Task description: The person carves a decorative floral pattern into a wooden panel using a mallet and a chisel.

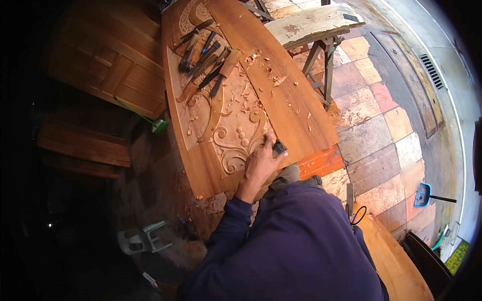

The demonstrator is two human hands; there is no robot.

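Observation:
My left hand (pixel 262 159) is closed around a small black object (pixel 279 148), too hidden to name, at the near right border of the carved relief on a wooden panel (pixel 306 115). The relief (pixel 233 143) shows curling scrolls and a row of round beads. Farther up the panel lies a pile of chisels and gouges (pixel 206 57) with dark, blue and wooden handles, among curled shavings (pixel 276 79). My right hand is out of view, with my body filling the bottom of the picture.
Behind the panel, a pale board rests on a trestle (pixel 326 65). At left stand a panelled door (pixel 120 70), stacked planks (pixel 85 145), a green broom (pixel 159 125) and a white stool (pixel 145 236). A blue dustpan (pixel 423 195) and another board (pixel 396 261) are at right.

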